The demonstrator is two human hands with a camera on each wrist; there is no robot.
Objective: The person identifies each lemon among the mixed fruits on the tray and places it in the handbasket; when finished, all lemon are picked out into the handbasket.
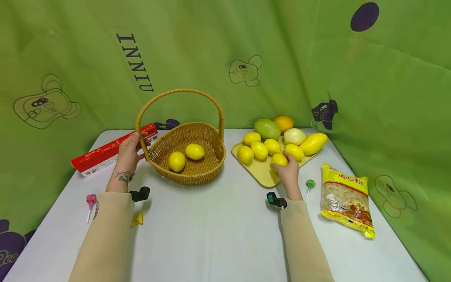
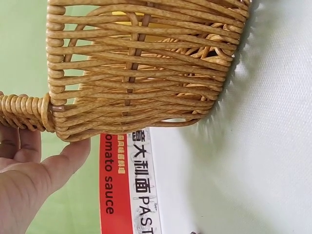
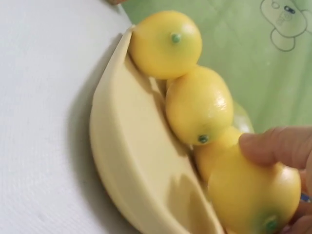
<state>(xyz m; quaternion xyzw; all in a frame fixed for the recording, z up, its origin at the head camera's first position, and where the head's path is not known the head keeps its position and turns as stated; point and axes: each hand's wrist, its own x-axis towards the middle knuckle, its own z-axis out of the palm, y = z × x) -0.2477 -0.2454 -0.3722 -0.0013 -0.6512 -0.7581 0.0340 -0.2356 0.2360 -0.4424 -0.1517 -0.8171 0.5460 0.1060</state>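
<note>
Head view: left hand (image 1: 129,150) gripped the handle (image 1: 181,90) of the wicker basket (image 1: 190,180); right hand (image 1: 289,172) pinched a lemon (image 1: 279,159) above the tray (image 1: 261,176), clearance unclear. Left wrist view: thumb lay against the basket's rim. Right wrist view: thumb pressed the lemon; the step seemed a pick-up, next calling for a lift past neighbouring lemons (image 3: 200,105).

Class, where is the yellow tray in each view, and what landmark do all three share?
Head: the tray is right of centre, under the lemons.
Left wrist: not in it.
Right wrist: it curves from upper left of centre to the bottom edge.
Shared landmark: the white tabletop, visible in every view.
</note>
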